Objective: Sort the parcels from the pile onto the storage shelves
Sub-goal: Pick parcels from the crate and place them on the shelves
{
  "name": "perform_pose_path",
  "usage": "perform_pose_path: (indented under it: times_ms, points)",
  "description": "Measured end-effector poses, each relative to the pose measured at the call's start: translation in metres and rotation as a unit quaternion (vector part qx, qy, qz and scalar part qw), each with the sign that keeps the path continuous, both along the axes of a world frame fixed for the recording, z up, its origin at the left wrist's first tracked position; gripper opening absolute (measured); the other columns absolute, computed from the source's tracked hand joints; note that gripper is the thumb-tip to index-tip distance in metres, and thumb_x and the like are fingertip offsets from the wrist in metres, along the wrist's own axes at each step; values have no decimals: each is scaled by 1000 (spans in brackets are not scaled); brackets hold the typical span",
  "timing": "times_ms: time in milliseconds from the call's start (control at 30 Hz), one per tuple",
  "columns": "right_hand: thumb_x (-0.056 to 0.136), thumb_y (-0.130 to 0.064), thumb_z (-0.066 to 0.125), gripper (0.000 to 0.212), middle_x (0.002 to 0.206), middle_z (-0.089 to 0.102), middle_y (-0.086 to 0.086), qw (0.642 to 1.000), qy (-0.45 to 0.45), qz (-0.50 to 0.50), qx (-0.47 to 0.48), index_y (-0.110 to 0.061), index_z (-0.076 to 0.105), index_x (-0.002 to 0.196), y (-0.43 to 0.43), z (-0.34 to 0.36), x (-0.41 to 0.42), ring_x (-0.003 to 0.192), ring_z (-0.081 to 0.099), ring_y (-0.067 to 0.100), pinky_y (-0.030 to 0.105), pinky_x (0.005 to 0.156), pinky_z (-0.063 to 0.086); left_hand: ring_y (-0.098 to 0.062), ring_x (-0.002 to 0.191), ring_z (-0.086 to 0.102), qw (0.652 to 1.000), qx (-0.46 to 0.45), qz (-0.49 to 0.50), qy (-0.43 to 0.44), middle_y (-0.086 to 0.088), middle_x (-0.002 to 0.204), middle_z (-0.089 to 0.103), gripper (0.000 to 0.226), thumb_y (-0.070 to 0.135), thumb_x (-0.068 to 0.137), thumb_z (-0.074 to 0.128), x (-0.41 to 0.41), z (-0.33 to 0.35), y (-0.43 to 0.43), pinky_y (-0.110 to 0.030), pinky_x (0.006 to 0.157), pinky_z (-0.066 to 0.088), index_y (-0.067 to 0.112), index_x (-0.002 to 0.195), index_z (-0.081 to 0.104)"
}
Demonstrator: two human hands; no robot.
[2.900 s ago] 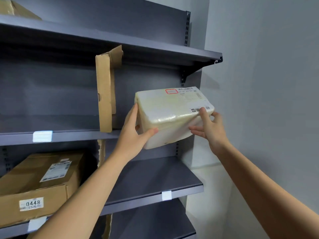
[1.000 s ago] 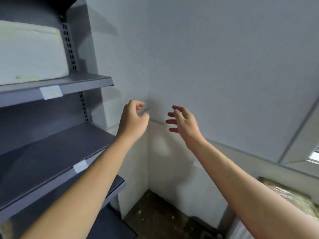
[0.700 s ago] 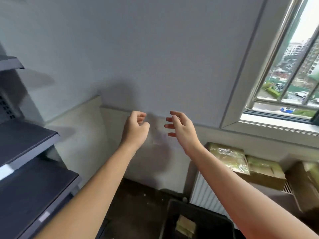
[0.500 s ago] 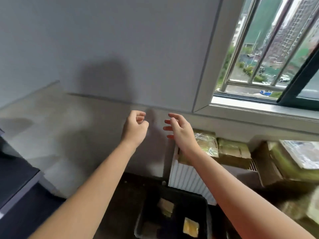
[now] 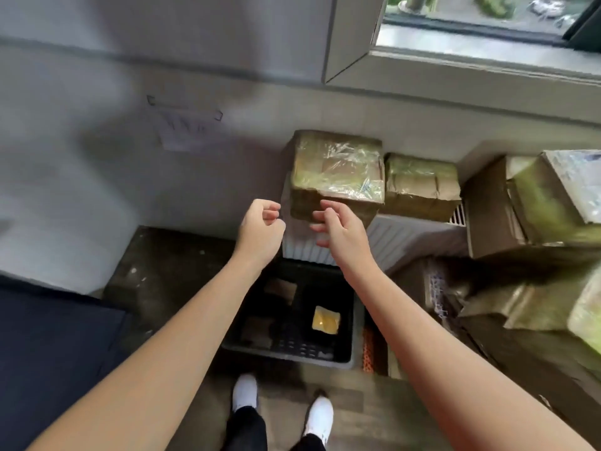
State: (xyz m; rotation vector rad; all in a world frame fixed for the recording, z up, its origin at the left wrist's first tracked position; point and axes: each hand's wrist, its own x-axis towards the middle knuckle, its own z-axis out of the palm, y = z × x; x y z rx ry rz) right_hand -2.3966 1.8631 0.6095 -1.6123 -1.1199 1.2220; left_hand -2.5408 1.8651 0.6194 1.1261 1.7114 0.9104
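A taped cardboard parcel (image 5: 336, 172) sits on top of a white radiator (image 5: 403, 242), with a smaller parcel (image 5: 421, 185) to its right. More boxes (image 5: 549, 203) are piled at the far right. My left hand (image 5: 260, 231) hovers in front of the radiator's left end, fingers curled loosely, holding nothing. My right hand (image 5: 341, 227) is just below the taped parcel's front edge, fingers apart and empty. Neither hand touches a parcel.
A black crate (image 5: 344, 358) on the floor below my hands holds a few small packets, one yellow (image 5: 326, 319). A dark shelf board (image 5: 48, 346) fills the lower left. My feet in white shoes (image 5: 320, 416) stand near the crate. A window sill (image 5: 487, 65) runs above the pile.
I set the pale parcel on the shelf, then turned right and looked down. The shelves left the view; the radiator, parcel pile and crate came in. Both hands stay empty.
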Motion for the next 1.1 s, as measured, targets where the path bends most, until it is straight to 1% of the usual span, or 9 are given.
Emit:
perform_pose_path:
  times_ms: [167, 333, 467, 633, 733, 800, 867, 933, 1100]
  points:
    - [106, -23, 38, 26, 113, 67, -2, 994, 9, -45, -101, -25, 56, 124, -21, -108, 2, 99, 67, 12, 37, 87, 58, -15, 92, 57, 993, -113, 14, -16, -1, 111, 58, 28, 4, 93, 47, -8, -115, -14, -35, 83, 51, 16, 117, 56]
    - [105, -18, 38, 27, 115, 67, 4, 982, 24, -74, -171, -21, 57, 125, -35, -215, 0, 96, 66, 15, 31, 77, 55, -10, 82, 55, 975, -217, 37, -21, -6, 110, 59, 26, 7, 95, 49, -25, -229, -37, -44, 91, 53, 15, 119, 57]
    - [105, -17, 38, 23, 113, 67, 2, 978, 9, -78, -195, -25, 55, 118, -33, -294, 3, 100, 67, 19, 34, 81, 55, -14, 96, 58, 969, -243, 31, -30, -2, 113, 58, 28, 10, 96, 51, -29, -307, -34, -41, 95, 53, 16, 122, 56]
    - [106, -19, 37, 24, 114, 64, 2, 977, -27, -52, -206, -22, 55, 121, -38, -395, 17, 98, 65, 15, 26, 63, 50, -7, 83, 56, 962, -268, 12, -52, 4, 100, 58, 27, 9, 97, 49, -13, -401, -31, -37, 91, 54, 14, 123, 55]
    - [104, -25, 41, 29, 121, 64, 2, 969, -95, 0, -228, -19, 55, 129, -43, -463, 37, 107, 63, 15, 36, 84, 56, -11, 83, 57, 951, -303, -15, -54, -1, 103, 60, 29, 8, 96, 50, 5, -457, -38, -42, 92, 54, 14, 123, 55]
    - [101, -29, 48, 37, 130, 61, 5, 949, -173, 87, -250, -18, 51, 137, -45, -502, 53, 119, 58, 22, 39, 102, 47, -10, 78, 55, 942, -328, -39, -53, 1, 99, 59, 30, 8, 95, 51, 19, -493, -43, -44, 91, 53, 15, 124, 55]
    - [98, -27, 56, 53, 141, 50, 12, 903, -280, 215, -247, -15, 40, 147, -46, -538, 70, 129, 48, 30, 33, 104, 39, -9, 79, 54, 935, -344, -63, -53, 3, 97, 57, 30, 9, 95, 52, 31, -525, -44, -44, 92, 53, 16, 124, 55]
    - [93, -28, 63, 71, 151, 34, 14, 848, -364, 298, -242, -17, 27, 153, -45, -569, 82, 134, 42, 33, 36, 104, 39, -12, 88, 55, 930, -353, -89, -45, 2, 106, 56, 29, 11, 95, 51, 42, -553, -42, -43, 96, 53, 17, 123, 55]
    - [77, -35, 80, 103, 161, 10, 16, 770, -500, 318, -238, -12, 16, 154, -30, -643, 93, 149, 11, 35, 44, 116, 29, -22, 106, 54, 922, -362, -133, -18, 1, 108, 51, 21, 14, 94, 50, 57, -612, -33, -42, 99, 50, 20, 115, 55]
